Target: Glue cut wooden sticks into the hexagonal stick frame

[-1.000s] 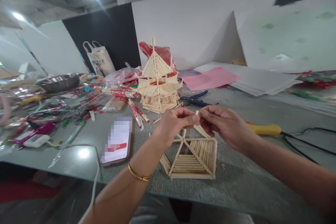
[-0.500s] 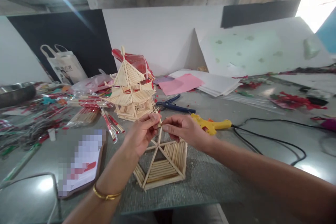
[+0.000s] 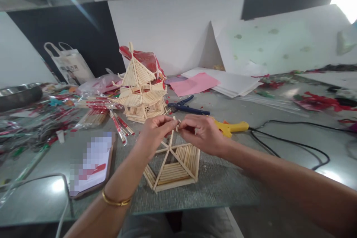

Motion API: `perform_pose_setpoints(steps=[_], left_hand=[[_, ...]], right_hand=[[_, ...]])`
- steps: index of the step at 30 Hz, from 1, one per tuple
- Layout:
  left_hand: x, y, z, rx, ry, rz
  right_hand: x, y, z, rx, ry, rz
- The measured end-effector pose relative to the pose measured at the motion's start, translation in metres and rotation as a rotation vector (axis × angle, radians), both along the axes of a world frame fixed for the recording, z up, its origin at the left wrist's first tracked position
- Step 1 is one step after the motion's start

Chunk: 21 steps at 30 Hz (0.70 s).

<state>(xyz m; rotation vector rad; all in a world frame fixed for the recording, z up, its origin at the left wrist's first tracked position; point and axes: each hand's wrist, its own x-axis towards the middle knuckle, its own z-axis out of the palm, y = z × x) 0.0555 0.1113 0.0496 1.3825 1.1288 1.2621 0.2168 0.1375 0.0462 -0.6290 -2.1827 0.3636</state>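
Observation:
A hexagonal frame of pale wooden sticks (image 3: 175, 177) lies on a grey mat, its spokes meeting at a centre and some of its sections filled with rows of sticks. Above its far side, my left hand (image 3: 156, 134) is closed in a pinch at a short pale stick (image 3: 175, 120). My right hand (image 3: 200, 132) pinches close beside it, fingertips at a tiny pale stick piece (image 3: 178, 125). The fingers partly hide both pieces and the frame's far edge. Behind stands a tiered stick pagoda (image 3: 141, 98).
Blue-handled pliers (image 3: 189, 108) lie behind my hands. A yellow glue gun (image 3: 234, 126) with a black cord is at the right. On the left are a phone (image 3: 93, 167), wrapped stick bundles (image 3: 120, 124) and a metal bowl (image 3: 21, 96). Pink paper (image 3: 195, 83) lies farther back.
The view has shifted slightly, so the scene sits higher. My fingertips have drawn a little apart, and small pale pieces now show between them. The hexagonal frame stays on the mat.

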Motion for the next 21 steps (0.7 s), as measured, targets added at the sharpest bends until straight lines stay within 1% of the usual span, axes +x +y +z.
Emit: perform_pose_setpoints(steps=[2, 3, 5, 7, 9, 11, 14, 16, 19, 21], left_hand=[[-0.002, -0.003, 0.004, 0.050, 0.178, -0.011], [-0.003, -0.004, 0.007, 0.058, 0.260, -0.034], [-0.006, -0.006, 0.011, 0.044, 0.415, -0.124], [-0.010, -0.008, 0.014, 0.002, 0.521, -0.229], [-0.014, -0.008, 0.014, -0.050, 0.557, -0.294], [-0.019, -0.007, 0.010, -0.081, 0.565, -0.308], [-0.024, -0.007, 0.003, -0.075, 0.625, -0.291], [-0.024, -0.008, 0.000, -0.053, 0.714, -0.293], [-0.019, -0.011, 0.001, -0.042, 0.841, -0.335], [-0.016, -0.012, 0.003, -0.048, 0.879, -0.358]], right_hand=[[0.003, 0.003, 0.001, 0.158, -0.053, -0.046], [0.004, 0.005, 0.001, 0.204, -0.065, -0.084], [0.007, 0.011, 0.001, 0.234, -0.073, -0.191], [0.011, 0.019, 0.003, 0.217, -0.064, -0.301], [0.015, 0.027, 0.006, 0.171, -0.044, -0.389], [0.019, 0.034, 0.010, 0.120, -0.035, -0.465], [0.024, 0.041, 0.014, 0.064, -0.095, -0.567], [0.025, 0.044, 0.014, 0.056, -0.154, -0.589], [0.026, 0.046, 0.010, 0.089, -0.225, -0.567], [0.025, 0.046, 0.006, 0.120, -0.283, -0.548]])
